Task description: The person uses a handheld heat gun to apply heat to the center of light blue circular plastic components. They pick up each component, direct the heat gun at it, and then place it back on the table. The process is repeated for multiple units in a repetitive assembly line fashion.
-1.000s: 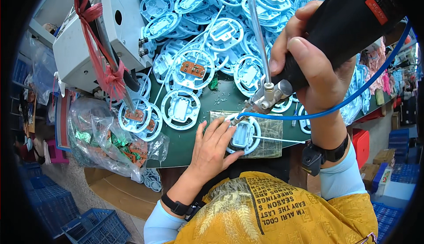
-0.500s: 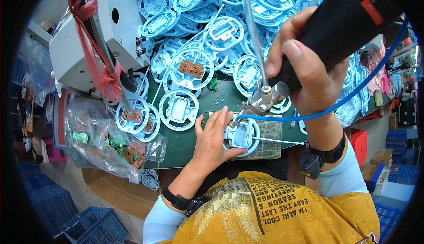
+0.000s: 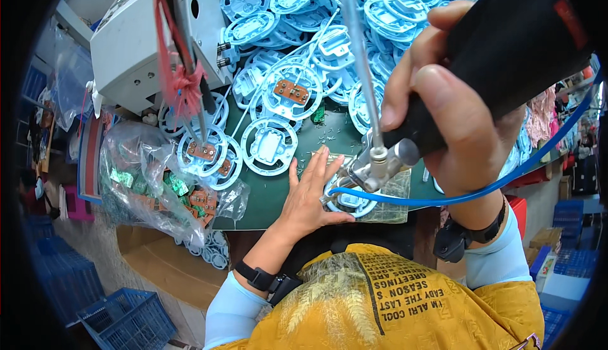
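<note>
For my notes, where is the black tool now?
Head view, upper right: the tool is in the right hand, its metal end near the left hand.

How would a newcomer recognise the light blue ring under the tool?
At the near edge of the green table lies a yellowish pad. The ring on it, partly hidden by the metal tool head, alone touches the thumb of the left hand.

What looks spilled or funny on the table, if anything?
Tiny bits, too small to identify, lie scattered on the green tabletop beyond the left hand. They may be spilled: they sit loose, outside any container.
</note>
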`<state>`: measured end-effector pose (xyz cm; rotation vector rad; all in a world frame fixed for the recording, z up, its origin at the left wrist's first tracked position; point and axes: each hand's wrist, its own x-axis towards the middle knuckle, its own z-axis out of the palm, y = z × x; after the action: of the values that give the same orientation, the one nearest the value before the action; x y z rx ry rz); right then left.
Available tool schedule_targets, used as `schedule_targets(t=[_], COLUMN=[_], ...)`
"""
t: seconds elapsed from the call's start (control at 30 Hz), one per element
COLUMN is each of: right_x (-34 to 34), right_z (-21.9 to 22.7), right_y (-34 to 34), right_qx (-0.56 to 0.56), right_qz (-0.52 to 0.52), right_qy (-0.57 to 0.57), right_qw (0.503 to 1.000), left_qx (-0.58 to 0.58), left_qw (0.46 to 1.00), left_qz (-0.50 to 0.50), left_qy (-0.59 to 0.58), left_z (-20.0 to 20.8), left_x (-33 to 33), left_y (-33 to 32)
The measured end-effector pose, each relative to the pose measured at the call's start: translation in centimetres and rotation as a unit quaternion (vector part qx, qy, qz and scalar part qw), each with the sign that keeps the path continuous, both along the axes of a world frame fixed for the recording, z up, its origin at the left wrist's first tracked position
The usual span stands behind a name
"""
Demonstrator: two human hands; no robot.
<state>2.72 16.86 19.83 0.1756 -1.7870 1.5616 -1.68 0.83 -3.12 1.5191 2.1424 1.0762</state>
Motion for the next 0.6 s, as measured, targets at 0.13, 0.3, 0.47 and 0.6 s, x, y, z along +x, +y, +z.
schedule_targets(t=[0.13, 0.3, 0.47, 0.6], right_x=[-0.5, -0.7, -0.8, -0.8], right_z=[-1.6, -1.0, -1.2, -3.0], right_y=[-0.5, -1.2, -1.7, -0.3], right_qx=[-0.023, -0.042, -0.047, 0.044], right_qz=[-0.017, -0.002, -0.012, -0.042], right_qy=[0.006, -0.01, -0.026, -0.043], right_qw=[1.0, 0.999, 0.999, 0.997], left_qx=[0.005, 0.041, 0.039, 0.021], left_qw=[0.997, 0.999, 0.999, 1.0], left_qz=[-0.002, 0.007, 0.007, -0.002], left_qy=[-0.08, -0.035, -0.019, -0.018], left_z=[-0.1, 0.0, -0.2, -0.4], left_x=[0.0, 0.2, 0.2, 0.2], left_y=[0.0, -0.2, -0.2, 0.0])
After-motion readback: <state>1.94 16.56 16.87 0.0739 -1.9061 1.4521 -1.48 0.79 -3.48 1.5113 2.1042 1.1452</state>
